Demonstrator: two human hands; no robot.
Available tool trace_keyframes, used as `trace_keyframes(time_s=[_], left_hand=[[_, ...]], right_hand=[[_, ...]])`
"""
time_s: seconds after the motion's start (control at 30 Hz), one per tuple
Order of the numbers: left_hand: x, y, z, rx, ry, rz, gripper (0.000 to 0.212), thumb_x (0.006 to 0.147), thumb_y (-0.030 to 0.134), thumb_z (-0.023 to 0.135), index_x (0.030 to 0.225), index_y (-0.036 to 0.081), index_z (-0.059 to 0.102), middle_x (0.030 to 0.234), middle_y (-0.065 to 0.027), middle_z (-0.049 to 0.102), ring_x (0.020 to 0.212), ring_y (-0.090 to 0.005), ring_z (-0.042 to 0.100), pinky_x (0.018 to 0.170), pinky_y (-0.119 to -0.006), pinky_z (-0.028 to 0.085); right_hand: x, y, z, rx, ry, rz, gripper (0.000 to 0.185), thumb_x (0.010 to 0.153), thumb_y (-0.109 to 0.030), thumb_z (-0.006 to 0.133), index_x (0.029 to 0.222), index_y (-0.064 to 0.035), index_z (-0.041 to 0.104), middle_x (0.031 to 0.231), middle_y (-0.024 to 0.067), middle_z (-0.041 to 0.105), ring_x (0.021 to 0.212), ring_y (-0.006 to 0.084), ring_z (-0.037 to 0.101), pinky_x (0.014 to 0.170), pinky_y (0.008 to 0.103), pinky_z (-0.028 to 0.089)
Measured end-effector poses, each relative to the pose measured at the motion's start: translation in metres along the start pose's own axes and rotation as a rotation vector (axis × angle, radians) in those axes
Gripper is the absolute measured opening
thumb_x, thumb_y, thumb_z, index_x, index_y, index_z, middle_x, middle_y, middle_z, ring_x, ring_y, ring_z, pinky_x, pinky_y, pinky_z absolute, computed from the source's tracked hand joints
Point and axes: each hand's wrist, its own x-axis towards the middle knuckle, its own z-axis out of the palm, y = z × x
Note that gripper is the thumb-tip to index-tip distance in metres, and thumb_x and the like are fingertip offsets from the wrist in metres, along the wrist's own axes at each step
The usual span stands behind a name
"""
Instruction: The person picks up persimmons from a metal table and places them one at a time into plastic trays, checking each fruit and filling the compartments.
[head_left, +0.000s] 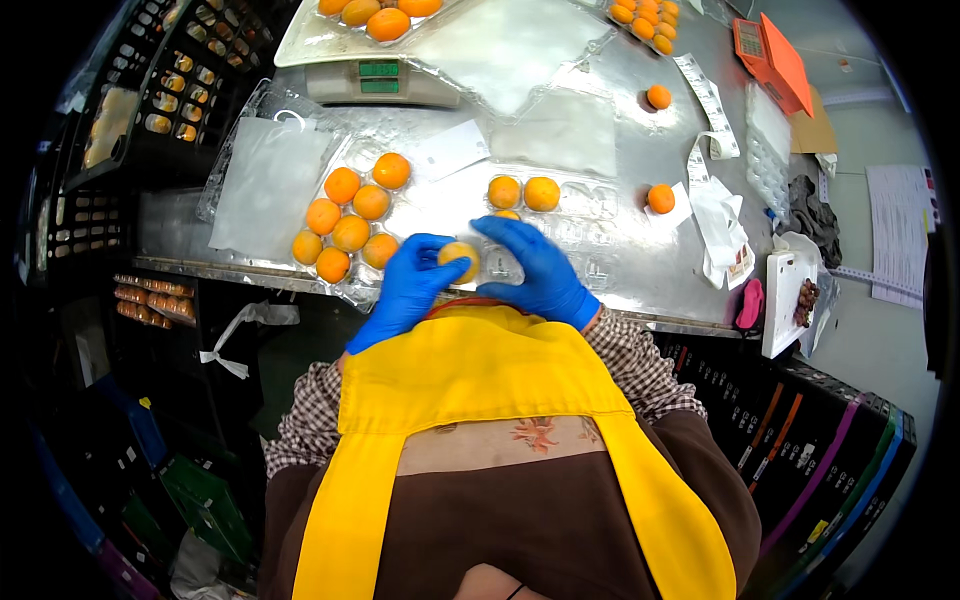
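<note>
In my blue-gloved left hand (409, 289) is a round orange-yellow fruit (459, 261), pinched between thumb and fingers close to the table's near edge. My right hand (534, 268), also gloved, is just right of that fruit, its thumb and fingers spread with nothing between them. It hovers over or touches a clear plastic moulded tray (596, 244); which, I cannot tell. Two fruits (523, 193) sit in that tray's far row, and another shows partly behind my right fingers. To the left, a second clear tray (363, 156) holds several orange fruits (351, 234).
Behind the trays stands a digital scale (330, 84) with a fruit tray (388, 25) on top. Clear plastic packaging (510, 52) lies beside it. Loose fruits (661, 199) and label strips (709, 105) are at right. A black crate (161, 90) stands left, a white tray with grapes (780, 300) right.
</note>
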Motion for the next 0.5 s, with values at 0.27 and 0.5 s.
trace_keyframes(time_s=[0.27,0.5], left_hand=[[-0.001,0.009,0.009,0.212,0.084,0.226,0.043,0.074,0.006,0.069,0.114,0.006,0.052,0.094,-0.0035,0.055,0.084,-0.0099,0.053,0.075,-0.023,0.046],[-0.033,-0.004,-0.084,0.180,0.496,0.404,0.026,0.079,0.005,0.064,0.104,0.005,0.058,0.085,0.0007,0.058,0.075,-0.0069,0.053,0.069,-0.021,0.045]], right_hand=[[-0.015,0.078,-0.043,-0.083,0.296,0.112,0.050,0.066,-0.004,0.069,0.112,-0.0062,0.051,0.108,0.0110,0.055,0.101,0.0268,0.054,0.088,0.0325,0.043],[-0.016,0.128,-0.068,-0.284,0.101,0.108,0.054,0.058,-0.003,0.074,0.108,-0.0081,0.054,0.107,0.0099,0.057,0.102,0.0289,0.052,0.090,0.0349,0.040]])
